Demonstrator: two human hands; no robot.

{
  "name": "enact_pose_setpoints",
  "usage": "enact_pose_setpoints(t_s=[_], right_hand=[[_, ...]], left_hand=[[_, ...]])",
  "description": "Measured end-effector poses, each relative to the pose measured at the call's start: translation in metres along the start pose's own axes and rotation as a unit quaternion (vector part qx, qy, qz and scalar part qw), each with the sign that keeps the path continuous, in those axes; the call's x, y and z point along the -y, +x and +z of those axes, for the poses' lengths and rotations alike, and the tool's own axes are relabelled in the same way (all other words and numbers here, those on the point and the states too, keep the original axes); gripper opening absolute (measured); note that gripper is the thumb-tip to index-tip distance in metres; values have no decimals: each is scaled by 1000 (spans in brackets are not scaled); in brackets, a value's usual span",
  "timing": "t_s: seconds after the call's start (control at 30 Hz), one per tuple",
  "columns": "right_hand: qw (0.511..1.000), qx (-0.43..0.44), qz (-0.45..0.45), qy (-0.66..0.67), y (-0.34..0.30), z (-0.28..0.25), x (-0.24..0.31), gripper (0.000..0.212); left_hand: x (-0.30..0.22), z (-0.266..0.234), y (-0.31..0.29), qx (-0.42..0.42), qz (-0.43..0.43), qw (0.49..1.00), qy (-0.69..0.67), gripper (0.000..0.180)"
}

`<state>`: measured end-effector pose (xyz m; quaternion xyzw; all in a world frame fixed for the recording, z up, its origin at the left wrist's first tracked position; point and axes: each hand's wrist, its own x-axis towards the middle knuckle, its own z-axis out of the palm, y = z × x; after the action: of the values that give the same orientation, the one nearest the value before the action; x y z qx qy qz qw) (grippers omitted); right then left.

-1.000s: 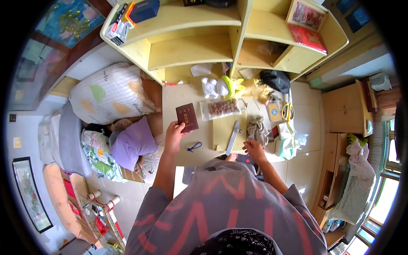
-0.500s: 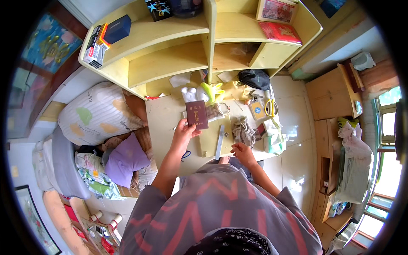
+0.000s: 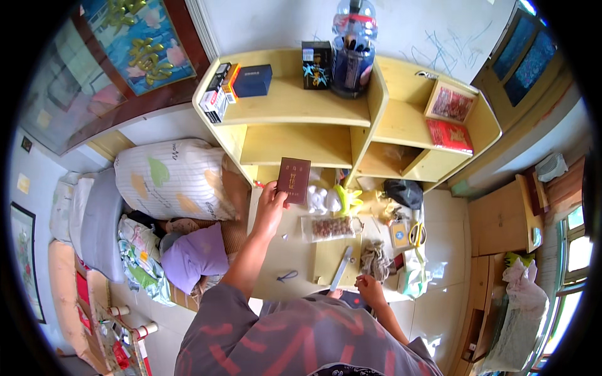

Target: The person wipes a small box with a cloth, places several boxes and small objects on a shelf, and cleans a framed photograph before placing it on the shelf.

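Observation:
My left hand [image 3: 272, 205] is closed on the lower edge of a dark red booklet [image 3: 294, 178] with gold lettering, raised before the shelves. Near the table's front edge, my right hand [image 3: 370, 288] hangs with its fingers curled in and nothing visible in them. A crumpled grey cloth [image 3: 376, 259] lies just beyond it. To its left, a long pale strip like a ruler [image 3: 341, 268] rests across a flat yellowish board [image 3: 326, 258]. Behind the board is a clear pack of brown round pieces [image 3: 328, 229]. A dark blue loop [image 3: 287, 276] lies on the tabletop [image 3: 266, 288].
Yellow-handled scissors [image 3: 416, 234], a yellow-framed badge [image 3: 399, 235] and a black pouch [image 3: 403, 193] sit at the table's right. White [image 3: 318, 199] and yellow-green [image 3: 348, 199] soft toys stand behind. A wooden shelf unit [image 3: 295, 108] rises at the back; a purple pillow [image 3: 194, 254] lies left.
The view has tilted up, showing more wall and shelf. My left hand, still holding the booklet, has moved farther out and left over the table. My right hand stays near the front edge.

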<state>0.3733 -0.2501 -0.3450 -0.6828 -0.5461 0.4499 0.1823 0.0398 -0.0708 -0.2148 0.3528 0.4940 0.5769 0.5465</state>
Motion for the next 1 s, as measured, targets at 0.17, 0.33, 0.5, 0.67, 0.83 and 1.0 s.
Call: enact_pose_setpoints(t_s=[0.17, 0.33, 0.5, 0.67, 0.83, 1.0], right_hand=[[1000, 16, 3, -14, 6, 4, -3, 26], [1000, 27, -8, 0, 6, 13, 4, 25], [998, 24, -40, -43, 2, 18, 14, 24], [995, 77, -3, 68, 12, 16, 5, 23], [974, 85, -169, 124, 42, -34, 186, 30], [935, 99, -253, 227, 74, -55, 340, 36]], left_hand=[[-61, 7, -8, 5, 108, 994, -13, 25], [-125, 13, 15, -35, 164, 986, -1, 37], [-143, -1, 43, -50, 182, 981, 45, 31], [-136, -2, 46, -46, 161, 985, 40, 27], [-126, 6, 25, 14, 197, 978, 60, 26], [-125, 12, 19, 24, 174, 978, 113, 31]])
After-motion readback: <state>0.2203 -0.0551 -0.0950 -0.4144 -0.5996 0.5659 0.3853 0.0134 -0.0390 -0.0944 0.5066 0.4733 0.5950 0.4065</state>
